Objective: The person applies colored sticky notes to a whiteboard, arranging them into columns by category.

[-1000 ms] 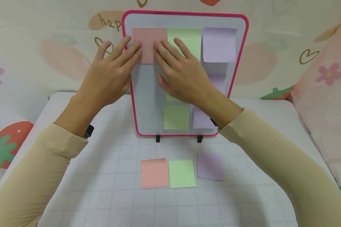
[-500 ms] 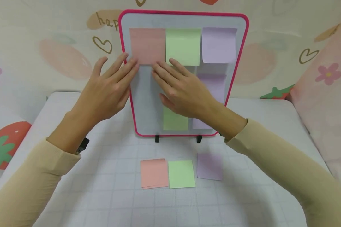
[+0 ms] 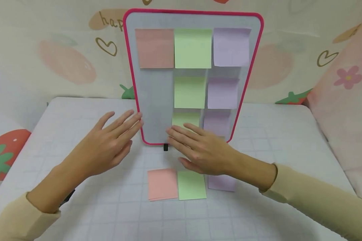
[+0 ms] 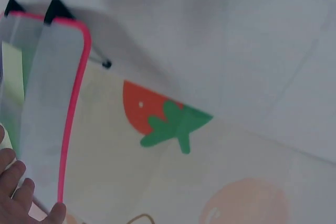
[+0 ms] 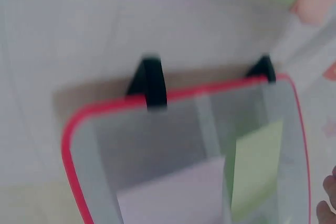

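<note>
Both hands hold nothing, fingers spread. The right hand (image 3: 206, 152) hides part of the purple pad (image 3: 221, 182) and the board's (image 3: 157, 100) bottom edge. The left hand (image 3: 108, 147) is beside the board.

Strawberry-print wall (image 3: 63, 63), white gridded table (image 3: 108, 207)

The head view looks forward and down over the table (image 3: 78, 214) at the upright pink-framed board (image 3: 144, 100). The left wrist view sits close beside the board's edge (image 4: 71, 114). The right wrist view faces its lower rim (image 5: 173, 95) at close range. All three share the board.
</note>
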A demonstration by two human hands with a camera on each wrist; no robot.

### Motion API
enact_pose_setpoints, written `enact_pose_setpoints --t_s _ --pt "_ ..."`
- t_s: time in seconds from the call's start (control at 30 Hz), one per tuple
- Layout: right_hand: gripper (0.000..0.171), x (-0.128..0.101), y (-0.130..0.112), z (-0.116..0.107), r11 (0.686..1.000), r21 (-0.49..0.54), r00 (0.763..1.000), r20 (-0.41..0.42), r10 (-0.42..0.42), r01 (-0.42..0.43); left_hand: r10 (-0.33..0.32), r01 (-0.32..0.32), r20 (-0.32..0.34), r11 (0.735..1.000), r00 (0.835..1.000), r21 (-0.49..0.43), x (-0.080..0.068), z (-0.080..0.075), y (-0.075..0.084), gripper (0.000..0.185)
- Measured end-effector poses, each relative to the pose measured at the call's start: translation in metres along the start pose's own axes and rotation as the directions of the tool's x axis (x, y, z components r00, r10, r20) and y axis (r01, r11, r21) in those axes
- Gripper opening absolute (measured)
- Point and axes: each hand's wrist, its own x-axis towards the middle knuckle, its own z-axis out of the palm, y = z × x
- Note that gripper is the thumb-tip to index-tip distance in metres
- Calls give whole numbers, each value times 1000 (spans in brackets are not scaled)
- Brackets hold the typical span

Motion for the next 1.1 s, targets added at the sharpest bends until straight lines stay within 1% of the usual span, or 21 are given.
enact_pose_setpoints --t_s 0.07,0.17,0.3,0.4,0.47,0.57,0.67,0.73,0.83,0.97,1.1 --pt "59 -8 -10 5 998 60 1000 20 7 -8 19 -19 21 1000 1000 -20 -9 4 8 53" --pt "59 -19 -24 13 989 147 999 24 29 -32 45 -41 60 997 997 -59 -22 12 19 53" --pt "59 -28 -40 25 962 264 997 52 62 -74 74 -61 118 991 990 -115 -37 23 32 53" --pt "60 -34 -49 31 942 320 992 104 75 -104 93 -71 148 986 985 -149 -47 30 40 54" --pt "61 -37 -54 33 935 332 987 140 77 -120 108 -79 169 982 980 -171 -53 33 45 52" --pt "62 -41 -61 36 927 349 981 181 77 -137 148 -106 213 975 966 -194 -61 38 52 50" --pt "63 -45 -66 39 912 383 979 192 73 -143 192 -144 262 971 946 -191 -67 42 56 47" --pt "64 -47 -69 41 909 394 979 194 61 -135 212 -166 280 969 936 -181 -70 44 57 51" --pt "64 -48 -72 43 910 395 978 203 45 -124 221 -173 289 968 931 -181 -73 47 57 60" --pt "63 -48 -74 45 911 397 974 224 21 -111 225 -175 296 967 928 -187 -77 49 59 58" --pt "60 -48 -76 48 909 406 975 221 2 -94 230 -177 306 966 924 -190 -78 50 60 55"
